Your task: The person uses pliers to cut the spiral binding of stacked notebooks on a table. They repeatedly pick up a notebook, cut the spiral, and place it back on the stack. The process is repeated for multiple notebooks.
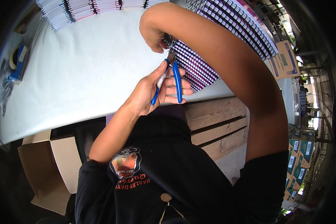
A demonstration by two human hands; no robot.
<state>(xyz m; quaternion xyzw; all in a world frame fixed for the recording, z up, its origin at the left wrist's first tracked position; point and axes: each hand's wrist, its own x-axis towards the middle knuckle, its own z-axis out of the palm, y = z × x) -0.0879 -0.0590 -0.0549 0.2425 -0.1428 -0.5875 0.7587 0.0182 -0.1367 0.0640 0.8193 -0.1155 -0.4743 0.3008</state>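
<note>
The left hand (153, 89) holds blue pliers (173, 76) at the notebook coils (192, 61); the right hand (153, 35) pinches the wire there.

One pair of blue-handled pliers (171, 80), two hands (147, 93) (155, 35), one tape roll (15, 58)

White table (82, 74), wooden bench (216, 127), stacked cardboard boxes (298, 156), daylight.

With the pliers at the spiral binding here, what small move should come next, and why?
Probably squeeze the blue-handled pliers: the left hand has their jaws at the end of the wire coil, and the right hand steadies that coil end beside them.
</note>
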